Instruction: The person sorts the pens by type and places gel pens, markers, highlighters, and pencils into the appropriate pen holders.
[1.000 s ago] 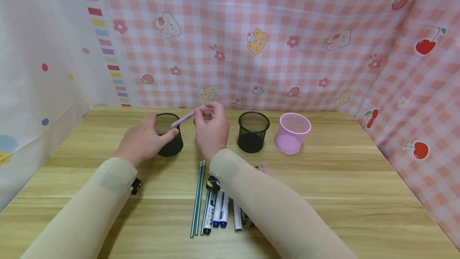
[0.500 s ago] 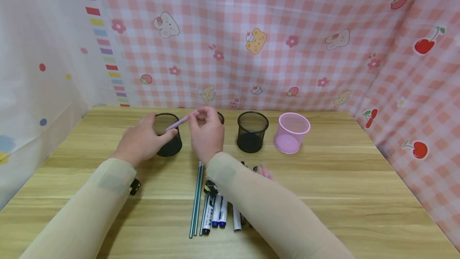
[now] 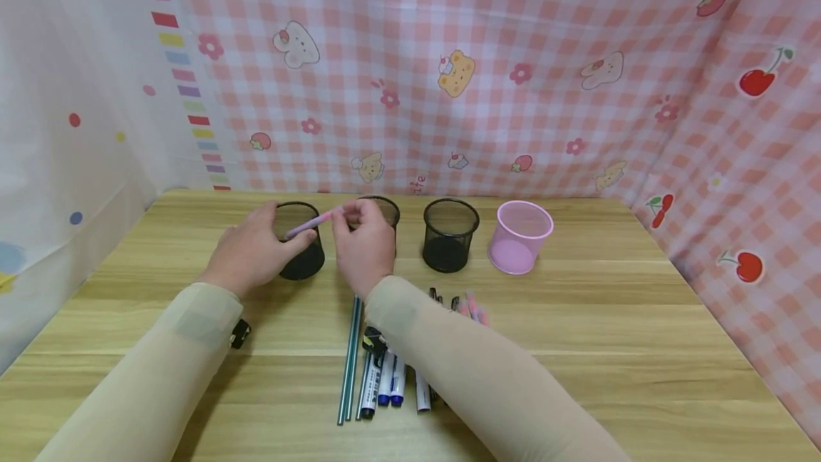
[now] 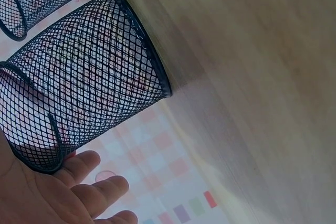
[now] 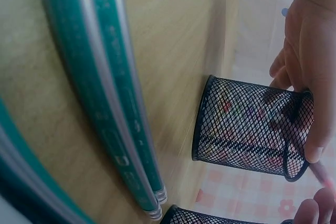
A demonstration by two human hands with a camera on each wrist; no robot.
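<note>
My left hand (image 3: 246,252) holds the leftmost black mesh pen cup (image 3: 306,261) near its rim, thumb on the near side and fingers on the far side. The left wrist view shows the upright cup (image 4: 94,66) sideways, with the fingers (image 4: 102,192) along its wall. Between thumb and fingertips, my right hand (image 3: 367,248) pinches a slim lilac pen (image 3: 308,225) with a pink part near the grip. It slants down to the left, its lower end overlapping the cup's opening. In the right wrist view the pen (image 5: 319,173) shows at the cup's rim, beside the left thumb.
Two more black mesh cups, one partly behind the right hand (image 3: 383,209) and another (image 3: 449,252), stand in a row with a pink cup (image 3: 518,252). Nearer lie green pencils (image 3: 350,369), several white markers (image 3: 391,380), and pink pens (image 3: 473,309) partly under the right forearm.
My right hand has moved left and down, bringing the lilac pen's lower end further over the cup's opening. The left hand keeps its hold on the cup.
</note>
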